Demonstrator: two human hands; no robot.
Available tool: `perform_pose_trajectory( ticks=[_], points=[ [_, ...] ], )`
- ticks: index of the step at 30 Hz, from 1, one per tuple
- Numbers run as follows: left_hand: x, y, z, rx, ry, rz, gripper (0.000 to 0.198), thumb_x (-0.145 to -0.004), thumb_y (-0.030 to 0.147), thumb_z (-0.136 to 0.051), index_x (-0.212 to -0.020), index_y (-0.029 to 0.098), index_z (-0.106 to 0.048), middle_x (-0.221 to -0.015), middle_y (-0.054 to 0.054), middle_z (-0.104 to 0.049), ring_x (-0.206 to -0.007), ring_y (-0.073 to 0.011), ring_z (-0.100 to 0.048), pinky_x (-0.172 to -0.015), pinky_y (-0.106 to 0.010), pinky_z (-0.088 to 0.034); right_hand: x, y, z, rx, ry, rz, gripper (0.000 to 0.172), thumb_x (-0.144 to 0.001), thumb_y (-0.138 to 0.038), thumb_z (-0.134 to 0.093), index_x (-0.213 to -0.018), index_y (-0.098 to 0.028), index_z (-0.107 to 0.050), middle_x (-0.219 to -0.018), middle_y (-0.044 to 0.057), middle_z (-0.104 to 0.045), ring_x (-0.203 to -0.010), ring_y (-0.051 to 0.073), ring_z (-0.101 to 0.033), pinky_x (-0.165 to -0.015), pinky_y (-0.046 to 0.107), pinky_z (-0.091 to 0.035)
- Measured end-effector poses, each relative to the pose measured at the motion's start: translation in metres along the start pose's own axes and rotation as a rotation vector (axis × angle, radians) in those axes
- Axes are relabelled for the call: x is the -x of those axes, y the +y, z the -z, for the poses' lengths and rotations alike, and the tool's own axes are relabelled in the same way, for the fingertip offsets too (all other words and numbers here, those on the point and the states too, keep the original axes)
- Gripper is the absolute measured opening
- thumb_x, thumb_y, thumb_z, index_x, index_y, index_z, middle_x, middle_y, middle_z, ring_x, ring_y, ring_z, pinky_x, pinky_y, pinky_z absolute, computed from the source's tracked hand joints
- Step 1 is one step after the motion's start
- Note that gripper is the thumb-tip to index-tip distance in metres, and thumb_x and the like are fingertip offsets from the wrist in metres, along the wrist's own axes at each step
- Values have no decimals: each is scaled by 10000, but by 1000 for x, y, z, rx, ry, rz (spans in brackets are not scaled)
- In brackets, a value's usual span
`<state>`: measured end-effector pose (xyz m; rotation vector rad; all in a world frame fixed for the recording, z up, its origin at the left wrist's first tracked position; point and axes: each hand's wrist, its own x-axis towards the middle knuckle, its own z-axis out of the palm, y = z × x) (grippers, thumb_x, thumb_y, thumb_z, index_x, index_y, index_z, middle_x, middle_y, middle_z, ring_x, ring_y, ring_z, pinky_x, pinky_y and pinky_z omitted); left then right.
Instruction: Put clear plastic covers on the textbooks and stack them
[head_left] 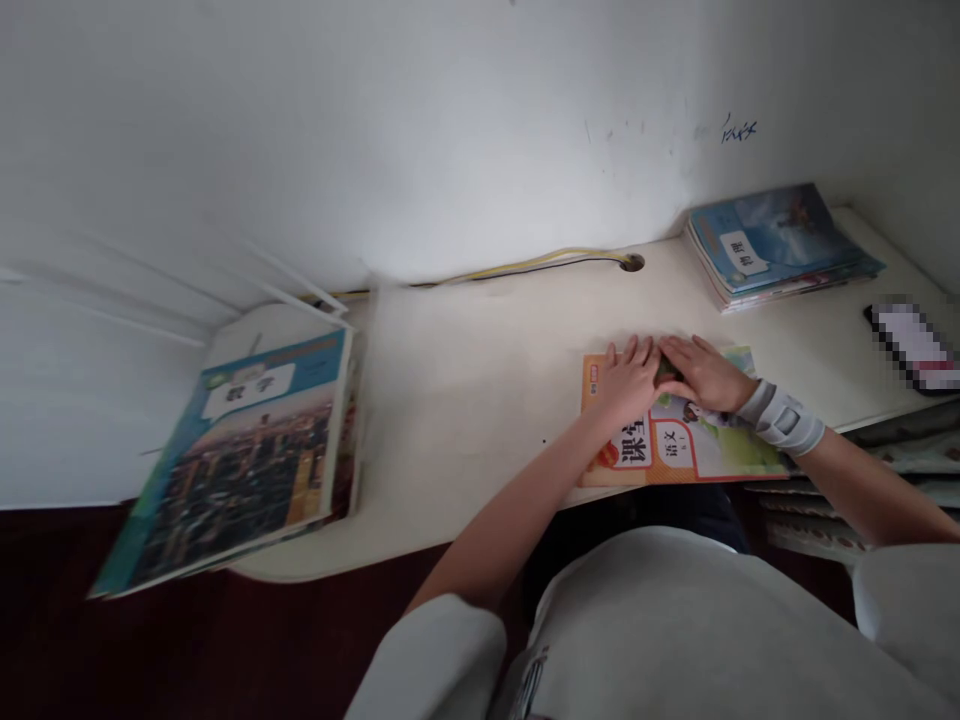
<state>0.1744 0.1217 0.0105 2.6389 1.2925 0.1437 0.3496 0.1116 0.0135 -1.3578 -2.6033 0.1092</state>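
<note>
An orange and green workbook [675, 445] lies at the front edge of the white desk, its cover upward. My left hand [634, 375] rests flat on its upper part, fingers stretched toward the wall. Beside it, my right hand [701, 375] lies on the same cover with fingers extended and pointing left. The fingertips of both hands come close together, and whether they touch I cannot make out. A grey brace [784, 417] is wrapped around my right wrist.
A stack of blue-covered books [787, 235] stands at the back right, with a phone [919, 345] nearer the right edge. Another book pile [244, 450] overhangs the desk's left end. Yellow and black cables [525, 265] run along the wall to a hole [632, 263].
</note>
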Motion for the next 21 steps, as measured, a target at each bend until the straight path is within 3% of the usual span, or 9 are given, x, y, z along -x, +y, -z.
perform_pose_trajectory(
  ticks=[3,7,13,17,21],
  points=[
    [5,-8,0,6,-3,23,610,-949,474,-250,-1445,121,-292,-1509,-132,-295,-1404,-305,-208,-1129,-542,-106,15,3,-2,37,-62,-2,772,-896,-624,-241,-1422,-65,-324,-1437,224,-384,-1350,323,-326,-1075,541,-245],
    [14,-22,2,34,-12,117,640,-934,519,-250,-1464,161,-252,-1523,-103,-269,-1415,-290,-182,-1139,-521,-84,32,20,2,79,-83,-31,743,-911,-603,-214,-1446,-91,-282,-1458,203,-360,-1368,307,-299,-1088,531,-225],
    [25,-35,4,13,-20,176,659,-940,505,-220,-1448,89,-265,-1516,-142,-275,-1412,-297,-185,-1138,-496,-122,53,42,3,88,-74,-149,722,-923,-570,-229,-1441,-71,-289,-1478,206,-323,-1378,303,-278,-1086,501,-262],
    [27,-32,10,-97,73,155,559,-949,460,-228,-1368,127,-389,-1439,-129,-412,-1336,-278,-336,-1108,-466,-221,56,42,1,93,-78,-184,746,-920,-588,-208,-1431,-52,-308,-1479,206,-321,-1374,307,-284,-1097,486,-263],
    [21,-33,23,-154,134,171,458,-943,436,-268,-1110,148,-583,-1147,-142,-611,-1078,-287,-537,-985,-453,-360,51,35,4,108,-104,-195,768,-923,-583,-192,-1403,-5,-347,-1475,216,-324,-1361,330,-301,-1102,490,-263]
  ],
)
